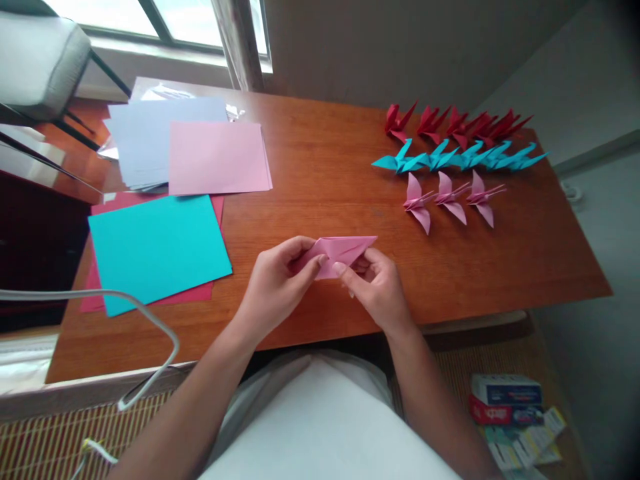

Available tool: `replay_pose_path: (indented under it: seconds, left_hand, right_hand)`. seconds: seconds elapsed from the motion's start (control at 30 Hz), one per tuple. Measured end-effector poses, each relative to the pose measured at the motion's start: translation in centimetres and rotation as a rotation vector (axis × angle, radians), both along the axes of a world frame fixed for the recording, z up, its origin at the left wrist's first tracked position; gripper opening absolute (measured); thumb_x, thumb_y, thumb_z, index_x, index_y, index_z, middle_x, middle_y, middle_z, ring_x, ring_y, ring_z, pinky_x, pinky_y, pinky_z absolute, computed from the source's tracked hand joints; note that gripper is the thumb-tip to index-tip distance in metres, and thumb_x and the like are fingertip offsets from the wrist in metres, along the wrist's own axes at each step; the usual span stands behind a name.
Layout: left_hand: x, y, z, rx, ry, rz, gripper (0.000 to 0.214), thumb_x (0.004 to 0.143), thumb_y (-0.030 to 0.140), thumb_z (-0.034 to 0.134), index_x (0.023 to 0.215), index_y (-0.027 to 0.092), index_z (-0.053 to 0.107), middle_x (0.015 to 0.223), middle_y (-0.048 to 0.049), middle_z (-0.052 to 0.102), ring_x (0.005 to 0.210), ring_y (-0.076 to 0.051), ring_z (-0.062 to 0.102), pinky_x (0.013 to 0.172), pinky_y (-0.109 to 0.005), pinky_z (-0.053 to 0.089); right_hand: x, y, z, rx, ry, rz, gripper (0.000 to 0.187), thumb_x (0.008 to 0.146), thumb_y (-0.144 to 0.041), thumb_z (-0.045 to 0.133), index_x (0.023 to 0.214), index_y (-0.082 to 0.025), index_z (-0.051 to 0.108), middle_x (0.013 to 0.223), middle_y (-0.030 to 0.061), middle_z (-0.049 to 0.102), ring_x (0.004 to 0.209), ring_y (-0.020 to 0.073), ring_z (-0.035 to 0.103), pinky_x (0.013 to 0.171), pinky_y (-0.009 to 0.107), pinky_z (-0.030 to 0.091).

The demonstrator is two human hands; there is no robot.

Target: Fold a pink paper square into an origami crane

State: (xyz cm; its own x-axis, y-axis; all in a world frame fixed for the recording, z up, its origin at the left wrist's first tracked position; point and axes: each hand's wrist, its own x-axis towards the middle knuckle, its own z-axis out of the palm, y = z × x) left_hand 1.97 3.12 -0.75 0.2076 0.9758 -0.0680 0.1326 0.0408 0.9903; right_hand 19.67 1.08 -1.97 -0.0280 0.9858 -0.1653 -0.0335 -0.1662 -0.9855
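A partly folded pink paper piece [340, 252] is held just above the wooden table [320, 167] near its front edge. My left hand [275, 280] pinches its left end, fingers closed on the paper. My right hand [377, 283] grips its right underside, thumb pressed on the fold. Further right lie finished paper cranes in rows: red ones [450, 123] at the back, turquoise ones [460, 158] in the middle, three pink ones [450, 198] in front.
Flat sheets lie on the table's left: a turquoise sheet [157, 250] over a red one, a pink stack [217, 158], pale blue sheets [145, 137]. A white cable [150, 320] crosses the front left. Boxes [507, 400] sit on the floor right. A chair [40, 60] stands far left.
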Motion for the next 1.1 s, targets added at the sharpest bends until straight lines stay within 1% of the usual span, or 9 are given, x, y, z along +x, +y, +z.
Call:
replay_pose_path:
  seconds: [0.2, 0.33, 0.47, 0.57, 0.67, 0.77, 0.9, 1.03, 1.1]
  left_hand:
    - [-1.8, 1.3, -0.1, 0.022, 0.183, -0.073, 0.022, 0.091, 0.034, 0.070, 0.105, 0.017, 0.074, 0.091, -0.0044, 0.075, 0.078, -0.017, 0.064, 0.066, -0.026, 0.052]
    - [-1.9, 1.5, -0.4, 0.026, 0.181, -0.040, 0.031, 0.090, 0.033, 0.071, 0.115, 0.016, 0.072, 0.100, -0.0070, 0.077, 0.085, -0.019, 0.070, 0.073, -0.028, 0.056]
    - [-1.6, 1.6, -0.5, 0.064, 0.197, -0.026, 0.033, 0.092, 0.032, 0.069, 0.123, 0.018, 0.069, 0.100, -0.0059, 0.077, 0.085, -0.019, 0.072, 0.074, -0.029, 0.058]
    - [-1.3, 1.3, -0.1, 0.192, 0.330, 0.013, 0.029, 0.094, 0.029, 0.068, 0.121, 0.019, 0.069, 0.106, -0.0070, 0.077, 0.088, -0.020, 0.073, 0.078, -0.031, 0.060]
    - [-1.2, 0.4, 0.2, 0.529, 0.664, 0.118, 0.025, 0.093, 0.021, 0.068, 0.117, 0.019, 0.070, 0.122, -0.0110, 0.073, 0.110, -0.027, 0.069, 0.096, -0.043, 0.056]
    - [-1.2, -0.9, -0.3, 0.782, 0.770, -0.006, 0.028, 0.091, 0.011, 0.068, 0.118, 0.018, 0.069, 0.123, -0.0106, 0.074, 0.115, -0.028, 0.067, 0.099, -0.044, 0.055]
    - [-1.7, -1.8, -1.4, 0.896, 0.844, -0.257, 0.027, 0.097, 0.012, 0.061, 0.123, 0.013, 0.067, 0.129, -0.0101, 0.073, 0.119, -0.028, 0.066, 0.097, -0.041, 0.055]
    - [-2.1, -1.5, -1.5, 0.941, 0.911, -0.326, 0.026, 0.100, 0.012, 0.056, 0.122, 0.008, 0.069, 0.128, -0.0101, 0.074, 0.117, -0.027, 0.069, 0.093, -0.040, 0.055]
    - [-2.1, -1.2, -1.2, 0.970, 0.922, -0.333, 0.025, 0.100, 0.011, 0.054, 0.120, 0.007, 0.070, 0.125, -0.0097, 0.075, 0.115, -0.027, 0.070, 0.092, -0.039, 0.055]
  right_hand:
    - [0.8, 1.0, -0.7, 0.060, 0.032, -0.149, 0.028, 0.085, -0.034, 0.079, 0.108, -0.026, 0.066, 0.085, -0.0028, 0.067, 0.070, 0.0106, 0.062, 0.058, 0.021, 0.048]
    - [1.3, 1.5, -0.6, 0.113, -0.063, -0.155, 0.011, 0.088, -0.029, 0.075, 0.095, -0.023, 0.071, 0.084, -0.0013, 0.068, 0.071, 0.0109, 0.062, 0.061, 0.022, 0.051]
    - [1.4, 1.6, -0.4, 0.104, -0.104, -0.155, 0.005, 0.089, -0.027, 0.072, 0.092, -0.022, 0.071, 0.081, -0.0015, 0.069, 0.069, 0.0113, 0.063, 0.061, 0.023, 0.051]
    - [1.7, 1.6, -0.4, 0.107, -0.154, -0.152, 0.005, 0.091, -0.027, 0.070, 0.092, -0.022, 0.070, 0.081, -0.0012, 0.070, 0.069, 0.0121, 0.065, 0.060, 0.023, 0.051]
    - [2.1, 1.4, -0.6, 0.151, -0.361, -0.153, 0.004, 0.091, -0.026, 0.068, 0.093, -0.022, 0.071, 0.084, -0.0001, 0.073, 0.071, 0.0136, 0.067, 0.061, 0.025, 0.051]
    - [2.5, 1.1, -0.5, 0.231, -0.611, -0.137, 0.005, 0.091, -0.021, 0.066, 0.092, -0.022, 0.070, 0.083, -0.0002, 0.073, 0.066, 0.0126, 0.065, 0.060, 0.025, 0.050]
    - [2.6, 1.0, -0.3, 0.333, -0.787, -0.081, 0.007, 0.091, -0.017, 0.063, 0.092, -0.021, 0.068, 0.079, -0.0003, 0.071, 0.060, 0.0131, 0.060, 0.059, 0.027, 0.048]
    - [2.7, 1.2, -0.1, 0.561, -0.981, -0.073, 0.008, 0.091, -0.015, 0.062, 0.092, -0.021, 0.067, 0.092, 0.0072, 0.072, 0.088, 0.0229, 0.064, 0.081, 0.038, 0.054]
    - [2.8, 1.2, 0.0, 0.695, -0.993, -0.012, 0.011, 0.091, -0.014, 0.064, 0.098, -0.022, 0.069, 0.104, 0.0095, 0.072, 0.101, 0.0251, 0.063, 0.090, 0.043, 0.054]
